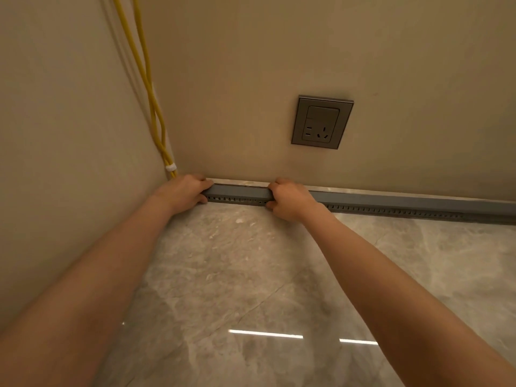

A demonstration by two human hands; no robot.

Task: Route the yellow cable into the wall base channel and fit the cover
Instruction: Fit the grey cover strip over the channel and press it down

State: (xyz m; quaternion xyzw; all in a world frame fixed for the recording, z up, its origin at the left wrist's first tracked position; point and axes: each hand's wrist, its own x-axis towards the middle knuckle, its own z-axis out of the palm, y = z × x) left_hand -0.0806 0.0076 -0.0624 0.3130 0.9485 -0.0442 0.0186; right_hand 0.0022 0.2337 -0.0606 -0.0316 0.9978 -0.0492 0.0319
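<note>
A grey slotted channel (391, 205) runs along the foot of the back wall, with its grey cover (240, 192) lying on top. My left hand (185, 192) grips the channel's left end by the corner, fingers over the top and thumb at the front. My right hand (290, 198) grips it a short way to the right in the same manner. Two strands of yellow cable (145, 79) come down the corner, bound by a white tie (171, 166), and vanish behind my left hand. No cable shows inside the channel.
A grey wall socket with a switch (322, 122) sits on the back wall above the channel. The side wall closes off the left. Glossy grey marble floor (251, 275) spreads in front. A pale skirting strip (363, 189) shows above the channel.
</note>
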